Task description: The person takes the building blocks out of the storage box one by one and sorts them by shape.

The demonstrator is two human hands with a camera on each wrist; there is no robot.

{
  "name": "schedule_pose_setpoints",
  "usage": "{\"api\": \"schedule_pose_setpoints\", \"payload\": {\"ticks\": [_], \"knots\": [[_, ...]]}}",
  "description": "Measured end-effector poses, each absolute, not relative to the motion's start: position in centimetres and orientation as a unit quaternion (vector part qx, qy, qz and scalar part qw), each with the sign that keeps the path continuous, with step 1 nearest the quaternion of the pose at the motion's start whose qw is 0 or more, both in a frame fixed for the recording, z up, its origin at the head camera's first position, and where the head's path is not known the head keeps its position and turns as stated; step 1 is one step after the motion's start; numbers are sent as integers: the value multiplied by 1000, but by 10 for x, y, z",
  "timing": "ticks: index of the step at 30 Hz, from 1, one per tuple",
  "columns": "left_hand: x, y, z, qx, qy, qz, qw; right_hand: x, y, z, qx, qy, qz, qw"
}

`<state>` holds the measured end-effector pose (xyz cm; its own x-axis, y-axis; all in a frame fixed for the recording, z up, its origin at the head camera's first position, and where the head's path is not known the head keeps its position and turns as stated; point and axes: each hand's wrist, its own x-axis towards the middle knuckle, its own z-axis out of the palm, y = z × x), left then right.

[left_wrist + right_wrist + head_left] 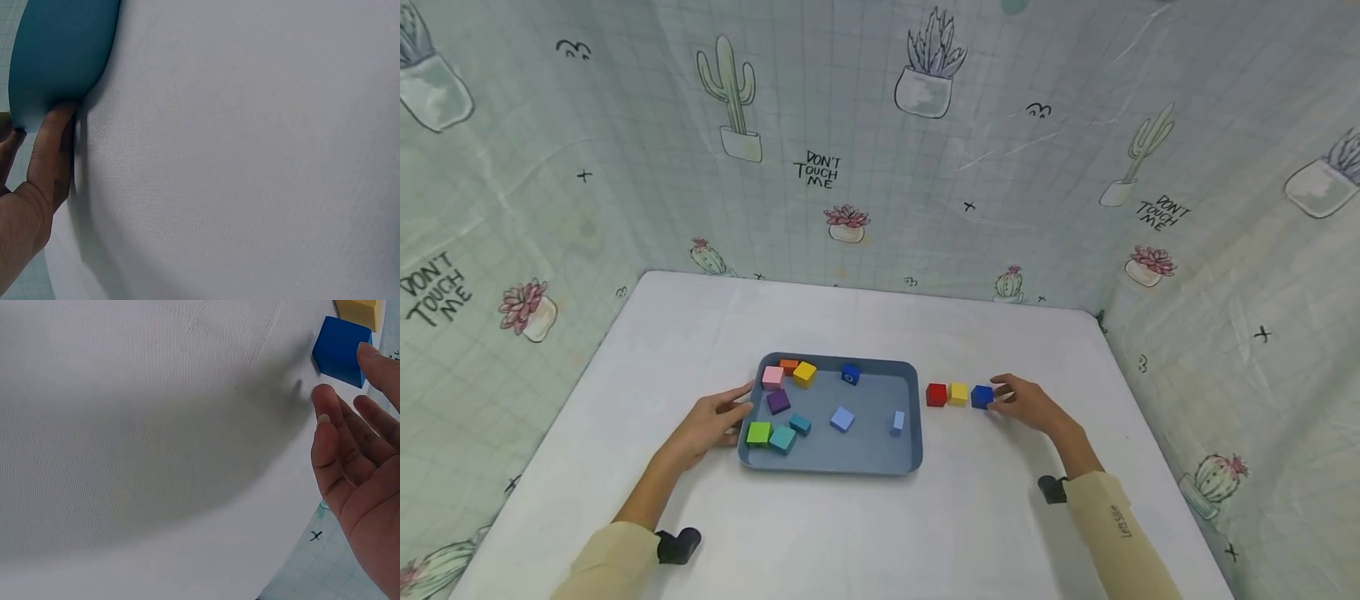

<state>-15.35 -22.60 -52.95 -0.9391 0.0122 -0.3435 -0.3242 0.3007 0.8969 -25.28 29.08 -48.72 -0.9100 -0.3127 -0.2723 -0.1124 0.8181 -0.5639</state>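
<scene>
Left of the blue-grey tray point(872, 465), my left hand point(707, 429) touches its side wall with fairly straight fingers. In the left wrist view the fingertips meet the tray's outer wall point(62, 62) low down. Right of the tray, a red cube point(936, 395), a yellow cube point(957, 394) and a blue cube point(982, 397) stand in a row on the table. My right hand point(1026, 404) is at the blue cube's right side. In the right wrist view its thumb point(378, 369) touches that cube, while the other fingers are spread loosely, apart from it.
Inside the tray lie several blocks: pink point(772, 377), orange point(788, 366), yellow-orange point(804, 374), purple point(778, 401), green point(758, 433), teal point(782, 439) and blue ones point(850, 374). A patterned cloth point(880, 183) hangs behind and beside the white table point(985, 533).
</scene>
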Motion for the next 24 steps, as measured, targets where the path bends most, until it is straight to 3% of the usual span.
{"api": "schedule_pose_setpoints", "payload": {"ticks": [11, 24], "knots": [[-154, -227, -530, -89, 792, 588, 142, -258, 290, -476, -98, 949, -274, 124], [-154, -227, -530, -83, 794, 584, 144, -266, 265, -473, -99, 946, -282, 123]]}}
